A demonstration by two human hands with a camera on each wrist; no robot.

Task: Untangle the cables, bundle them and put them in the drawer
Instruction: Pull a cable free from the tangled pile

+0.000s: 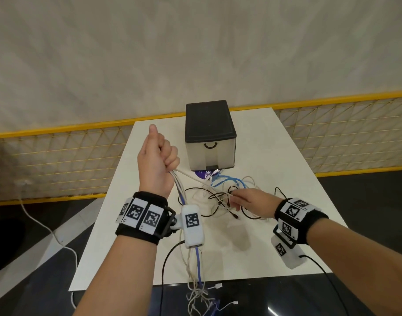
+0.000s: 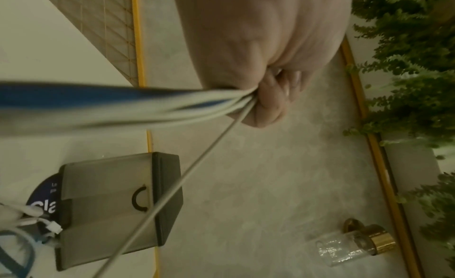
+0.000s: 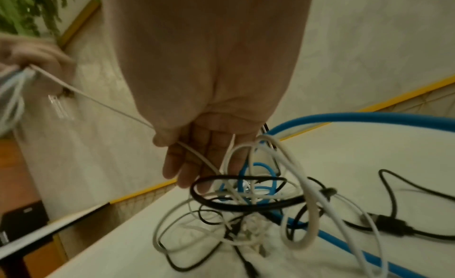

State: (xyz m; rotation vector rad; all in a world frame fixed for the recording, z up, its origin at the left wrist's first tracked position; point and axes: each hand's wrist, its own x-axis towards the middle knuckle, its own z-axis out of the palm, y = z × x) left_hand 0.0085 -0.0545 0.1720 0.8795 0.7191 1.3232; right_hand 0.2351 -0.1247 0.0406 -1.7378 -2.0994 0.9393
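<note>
Two hands are busy with the cables. My left hand point(image 1: 158, 156) is up in the air, curled into a tight fist around a bunch of white and blue cables point(image 1: 179, 190). My thumb sticks up. The bunch hangs down from my fist, past my wrist and over the near edge of the white table point(image 1: 275, 156). One thin white cable point(image 1: 195, 179) runs tight from my left fist across to my right hand point(image 1: 250, 202).

My right hand is low over the table. Its thumb presses that thin cable against my fingers point(image 3: 187, 165), which are nearly straight and point down into the tangle point(image 1: 227, 199). The tangle is a messy heap of black, white and blue cables lying on the table, right under my right hand.

The drawer box point(image 1: 210, 137) stands behind the heap, near the far edge of the table. Its drawer is closed. Some white plugs point(image 2: 54, 227) lie just at its front.
</note>
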